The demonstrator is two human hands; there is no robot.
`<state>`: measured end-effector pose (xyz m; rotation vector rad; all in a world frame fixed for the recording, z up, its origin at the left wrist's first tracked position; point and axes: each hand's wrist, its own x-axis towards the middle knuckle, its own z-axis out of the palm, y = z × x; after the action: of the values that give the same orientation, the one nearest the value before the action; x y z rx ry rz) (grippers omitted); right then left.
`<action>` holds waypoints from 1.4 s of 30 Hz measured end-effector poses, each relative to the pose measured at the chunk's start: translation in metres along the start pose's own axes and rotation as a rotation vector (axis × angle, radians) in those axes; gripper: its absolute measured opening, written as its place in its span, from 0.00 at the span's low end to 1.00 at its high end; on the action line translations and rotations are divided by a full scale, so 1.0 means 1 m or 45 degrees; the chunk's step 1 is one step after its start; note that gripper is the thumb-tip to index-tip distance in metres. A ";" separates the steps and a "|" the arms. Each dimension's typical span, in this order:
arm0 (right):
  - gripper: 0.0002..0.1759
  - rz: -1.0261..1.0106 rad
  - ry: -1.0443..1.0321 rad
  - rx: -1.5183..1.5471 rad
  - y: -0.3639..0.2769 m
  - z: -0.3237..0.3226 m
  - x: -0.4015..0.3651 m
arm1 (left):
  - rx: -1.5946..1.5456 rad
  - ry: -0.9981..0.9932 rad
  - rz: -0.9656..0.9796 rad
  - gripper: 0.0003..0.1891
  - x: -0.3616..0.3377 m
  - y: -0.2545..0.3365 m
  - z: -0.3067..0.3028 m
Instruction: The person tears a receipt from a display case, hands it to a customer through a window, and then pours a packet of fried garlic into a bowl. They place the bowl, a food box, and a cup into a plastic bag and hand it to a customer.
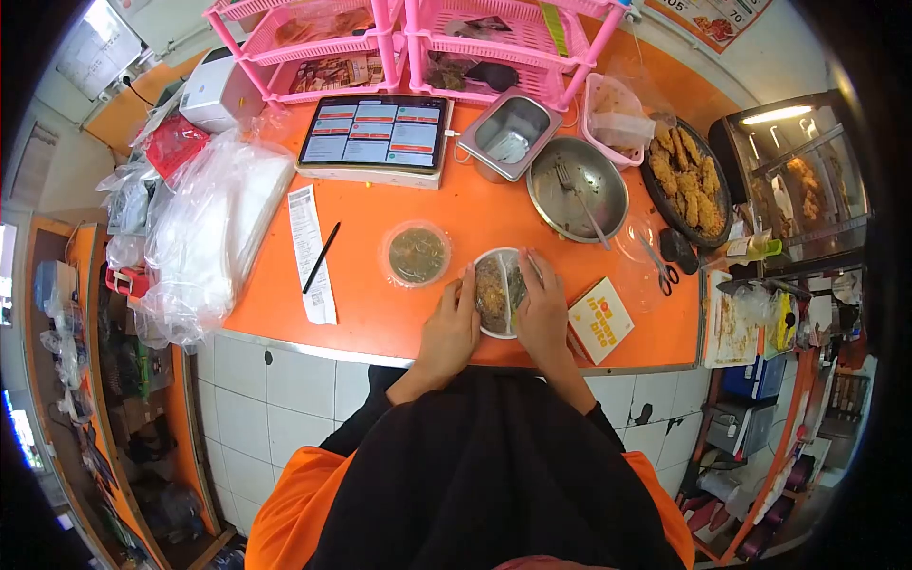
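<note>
A divided food bowl (507, 280) with a pale rim and centre divider sits near the table's front edge, brownish food in its left part and greener food in its right. My left hand (452, 325) wraps the bowl's left side, fingers along the rim. On the opposite side my right hand (543, 313) presses against the rim, its fingers reaching over the right part. A round clear tub (416, 255) of greenish soup stands to the left. Right of my hands is a small printed box (600, 321) reading "love in every bite".
A receipt (309, 252) and black pen (322, 257) lie left, near plastic bags (214, 223). Behind are a tablet (375, 131), a metal container (510, 131) and pink racks (399, 57). A metal bowl (578, 190) with a fork, fried chicken (684, 176) and scissors (658, 263) are right.
</note>
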<state>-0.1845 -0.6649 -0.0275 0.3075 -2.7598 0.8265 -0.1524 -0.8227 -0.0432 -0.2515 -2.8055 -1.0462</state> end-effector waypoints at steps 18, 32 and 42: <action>0.34 0.015 0.213 -0.115 0.040 -0.054 -0.025 | -0.121 -0.047 -0.047 0.35 0.002 0.002 -0.009; 0.46 -0.211 -0.021 -0.009 -0.017 -0.093 0.010 | -0.076 -0.109 0.011 0.41 -0.006 -0.013 0.000; 0.54 -0.250 -0.334 -0.399 -0.062 -0.046 0.020 | -0.502 0.512 -0.464 0.07 -0.095 -0.099 -0.137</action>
<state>-0.1791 -0.6926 0.0469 0.6508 -2.9750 0.3170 -0.0705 -0.9966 -0.0214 0.4062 -2.3121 -1.5251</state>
